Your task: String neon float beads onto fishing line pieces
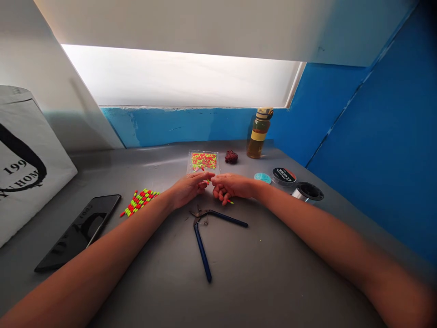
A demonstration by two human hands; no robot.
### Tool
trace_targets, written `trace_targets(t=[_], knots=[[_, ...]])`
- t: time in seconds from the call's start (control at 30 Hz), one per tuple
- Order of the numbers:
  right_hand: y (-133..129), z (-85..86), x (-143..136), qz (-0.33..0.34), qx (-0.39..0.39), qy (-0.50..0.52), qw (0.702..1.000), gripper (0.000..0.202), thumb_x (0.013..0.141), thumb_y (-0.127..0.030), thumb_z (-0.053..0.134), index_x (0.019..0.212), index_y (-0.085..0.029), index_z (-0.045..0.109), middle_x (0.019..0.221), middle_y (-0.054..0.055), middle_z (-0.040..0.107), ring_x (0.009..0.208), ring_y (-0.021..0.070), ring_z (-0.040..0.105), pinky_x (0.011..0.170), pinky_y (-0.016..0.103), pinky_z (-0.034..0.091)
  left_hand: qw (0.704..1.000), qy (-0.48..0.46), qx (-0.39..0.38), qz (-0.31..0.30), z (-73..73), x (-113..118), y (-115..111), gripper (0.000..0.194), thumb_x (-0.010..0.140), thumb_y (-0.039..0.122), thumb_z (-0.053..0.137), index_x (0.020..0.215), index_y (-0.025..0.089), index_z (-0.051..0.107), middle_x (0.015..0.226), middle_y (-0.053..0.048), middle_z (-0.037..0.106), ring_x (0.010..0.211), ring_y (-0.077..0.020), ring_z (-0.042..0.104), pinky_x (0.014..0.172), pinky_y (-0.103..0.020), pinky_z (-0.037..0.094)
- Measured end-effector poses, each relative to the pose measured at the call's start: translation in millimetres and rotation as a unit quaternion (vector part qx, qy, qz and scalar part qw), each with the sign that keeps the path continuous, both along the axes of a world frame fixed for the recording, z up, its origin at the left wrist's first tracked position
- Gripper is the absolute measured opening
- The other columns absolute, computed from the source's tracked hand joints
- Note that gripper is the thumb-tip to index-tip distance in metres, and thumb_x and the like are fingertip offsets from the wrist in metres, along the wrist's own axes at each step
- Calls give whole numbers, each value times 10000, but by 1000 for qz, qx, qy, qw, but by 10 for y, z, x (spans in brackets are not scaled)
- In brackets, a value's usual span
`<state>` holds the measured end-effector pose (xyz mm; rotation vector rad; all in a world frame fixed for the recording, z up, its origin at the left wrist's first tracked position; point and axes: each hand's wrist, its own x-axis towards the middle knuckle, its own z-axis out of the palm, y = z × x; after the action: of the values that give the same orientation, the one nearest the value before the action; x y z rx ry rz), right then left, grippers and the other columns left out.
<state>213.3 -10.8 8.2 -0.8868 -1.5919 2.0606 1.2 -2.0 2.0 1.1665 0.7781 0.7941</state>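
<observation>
My left hand [189, 187] and my right hand [232, 186] meet over the table, fingertips nearly touching. Between them shows a small red-and-yellow fishing float [208, 181], pinched by my left fingers; any line through it is too fine to see. A second small float [231, 202] pokes out from the curled lower fingers of my right hand, whose thumb and forefinger are pressed together. Just below the hands lie pliers [202, 228] with dark blue handles, spread wide. Behind them is a clear bag of red and yellow floats [204, 161].
Rows of floats [139, 201] and a black phone [80, 230] lie left, near a white bag [30, 159]. Dark red cord [231, 157] and a bottle [258, 136] stand behind. Line spools [284, 175], a turquoise disc [262, 178] and an upright spool [309, 192] sit right.
</observation>
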Motion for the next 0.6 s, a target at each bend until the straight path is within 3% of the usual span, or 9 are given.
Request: trace_targets(t=[0.23,0.43,0.6], knots=[[4,-14,-7,-21,4,11,1000,243,907,-383,639,1024,-174,595,752,18,617,583,111,578,550,241,558,997,56,48,-35,17,11,-36,334,795,479,720,887,159,747,806,-36,611,663,-113,456,580,-256,318],[-14,-8,-20,-32,21,-13,999,216,861,-348,681,998,-197,609,611,-48,521,457,77,453,403,180,404,995,74,60,-40,37,28,-78,355,763,494,739,842,148,725,648,-2,526,569,-105,412,519,-259,275],[-10,13,-16,-14,19,3,1000,197,829,-316,695,936,-180,600,676,-16,565,539,95,515,485,208,487,999,30,36,-22,-8,30,-42,311,807,432,725,910,138,736,656,7,510,581,-89,418,522,-228,316]])
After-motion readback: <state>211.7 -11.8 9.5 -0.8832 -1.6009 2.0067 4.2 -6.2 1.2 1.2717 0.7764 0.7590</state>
